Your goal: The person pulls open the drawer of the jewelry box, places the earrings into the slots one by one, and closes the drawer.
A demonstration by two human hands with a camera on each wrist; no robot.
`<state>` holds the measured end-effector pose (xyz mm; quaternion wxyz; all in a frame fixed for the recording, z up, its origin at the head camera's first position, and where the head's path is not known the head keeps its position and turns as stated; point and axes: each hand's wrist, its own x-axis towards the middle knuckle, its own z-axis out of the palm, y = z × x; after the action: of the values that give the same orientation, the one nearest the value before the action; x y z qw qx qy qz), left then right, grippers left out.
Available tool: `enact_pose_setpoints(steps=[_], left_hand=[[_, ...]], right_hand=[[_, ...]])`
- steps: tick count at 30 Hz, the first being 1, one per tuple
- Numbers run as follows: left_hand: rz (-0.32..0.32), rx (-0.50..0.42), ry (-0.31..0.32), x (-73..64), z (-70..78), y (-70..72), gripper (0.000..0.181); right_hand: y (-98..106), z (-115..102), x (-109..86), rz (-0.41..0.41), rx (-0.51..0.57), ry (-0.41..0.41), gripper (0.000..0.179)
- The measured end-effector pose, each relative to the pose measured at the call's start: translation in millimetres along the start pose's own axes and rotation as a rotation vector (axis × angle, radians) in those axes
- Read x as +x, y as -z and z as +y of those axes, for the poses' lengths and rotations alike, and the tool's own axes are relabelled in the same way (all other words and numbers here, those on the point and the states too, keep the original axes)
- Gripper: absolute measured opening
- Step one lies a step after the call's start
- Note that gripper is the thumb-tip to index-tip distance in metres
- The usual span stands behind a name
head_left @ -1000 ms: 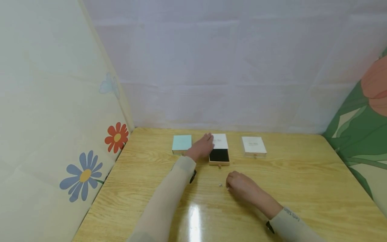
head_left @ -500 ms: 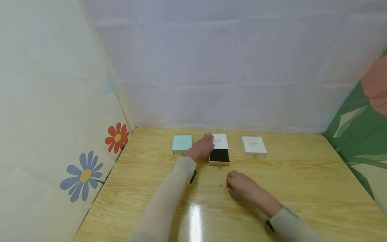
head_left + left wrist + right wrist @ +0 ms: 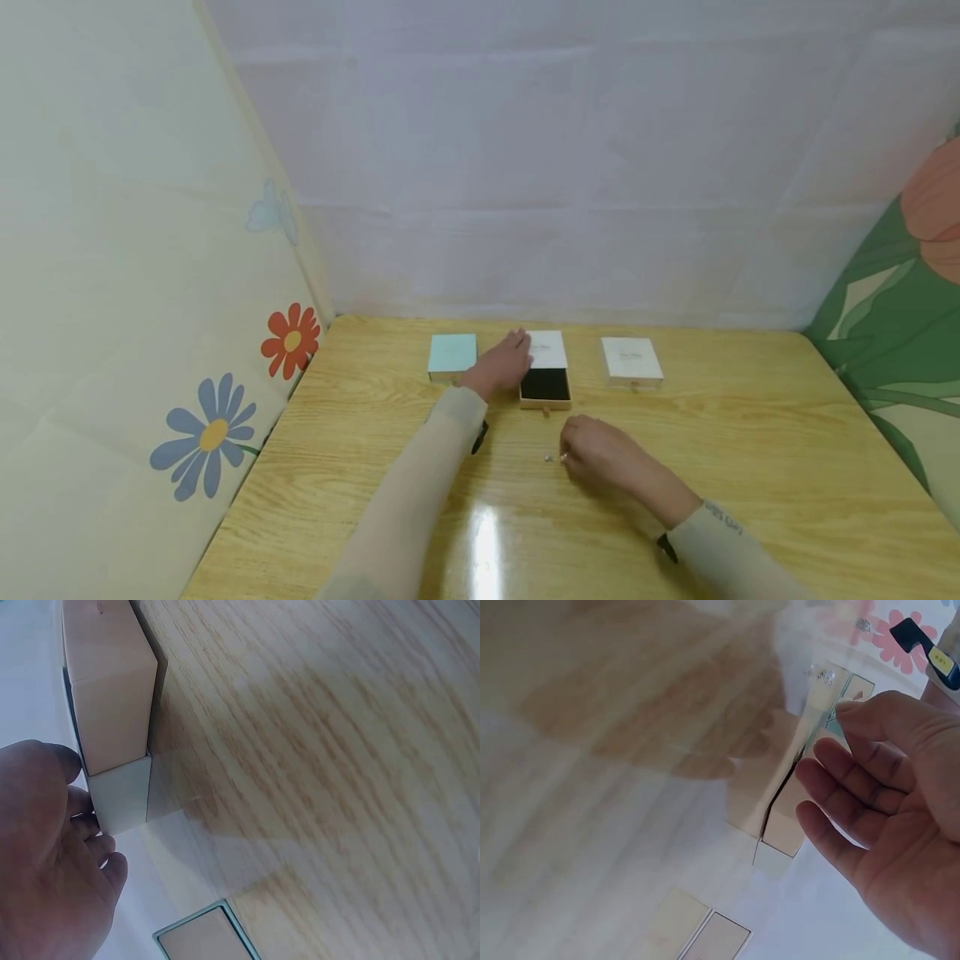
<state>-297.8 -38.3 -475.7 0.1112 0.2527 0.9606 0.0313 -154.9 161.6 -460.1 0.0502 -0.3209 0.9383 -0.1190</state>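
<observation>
A white jewelry box stands at the back middle of the table, its black-lined drawer pulled out toward me. My left hand holds the box's white sleeve at its left side, fingers bent along the edge in the left wrist view. In front of the drawer my right hand pinches a small sparkling piece, which looks like a stud earring, at thumb and index fingertips. Another small sparkling piece lies on the table just left of those fingertips.
Left of the middle box stands a mint-green box, pushed shut. A second white box stands to the right, its drawer also in. The wooden table ends at a white cloth backdrop.
My right hand has lifted slightly away from me, and the sparkling piece at its fingertips has moved with it. The left hand and the boxes have stayed in place.
</observation>
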Motion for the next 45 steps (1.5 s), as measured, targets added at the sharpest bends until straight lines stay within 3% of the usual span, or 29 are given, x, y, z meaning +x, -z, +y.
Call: enact_pose_setpoints(steps=[7, 12, 18, 23, 26, 39, 45], left_hand=[[-0.001, 0.009, -0.005, -1.7, 1.0, 2.2, 0.058], [-0.001, -0.003, -0.014, -2.0, 0.2, 2.4, 0.058], [0.002, 0.033, -0.012, -0.3, 0.2, 1.4, 0.057], [-0.002, 0.057, -0.005, 1.8, 0.9, -0.5, 0.057], [-0.002, 0.059, -0.007, 2.1, 1.1, -0.7, 0.057], [0.002, 0.022, -0.004, 1.0, 0.4, -0.7, 0.057], [0.008, 0.001, 0.000, -1.9, 2.5, 3.2, 0.057]], right_hand=[[5.3, 2.2, 7.0, -0.026, 0.047, -0.053, 0.006], [6.5, 4.8, 9.5, 0.017, 0.108, -0.090, 0.008], [8.5, 9.3, 10.8, 0.119, 0.181, -0.034, 0.007], [7.9, 14.1, 11.5, 0.156, 0.362, -0.057, 0.001], [7.0, 17.1, 12.0, 0.161, 0.462, -0.092, 0.007], [10.8, 21.2, 18.8, 0.126, 0.805, -0.342, 0.018], [8.9, 27.0, 23.4, 0.113, 1.025, -0.328, 0.023]])
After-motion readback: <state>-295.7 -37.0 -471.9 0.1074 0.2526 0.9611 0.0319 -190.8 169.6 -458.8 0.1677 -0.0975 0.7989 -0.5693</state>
